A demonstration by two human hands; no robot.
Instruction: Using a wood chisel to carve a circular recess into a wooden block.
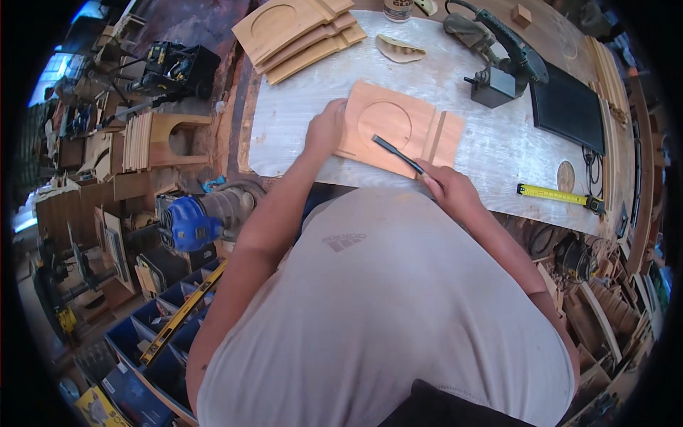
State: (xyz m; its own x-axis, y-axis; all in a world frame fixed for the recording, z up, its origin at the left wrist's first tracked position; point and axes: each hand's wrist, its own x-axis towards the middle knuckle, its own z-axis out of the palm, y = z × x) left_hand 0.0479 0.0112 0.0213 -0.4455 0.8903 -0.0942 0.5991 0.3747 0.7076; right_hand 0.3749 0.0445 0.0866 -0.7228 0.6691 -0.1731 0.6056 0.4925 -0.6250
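Note:
A reddish wooden board with a round shallow recess and a straight groove across its right part lies on the pale worktable. My left hand is closed over the board's left edge; its fingertips are partly hidden. In my right hand, at the board's near edge, is a chisel with a dark blade. The blade slants up and left over the board, its tip inside the round recess. Whether the tip touches the wood, I cannot tell.
Similar grooved boards are stacked at the far left of the worktable. A curved wooden piece, a corded power tool and a black flat panel lie beyond. An extended tape measure rests at right. A blue-topped machine stands left.

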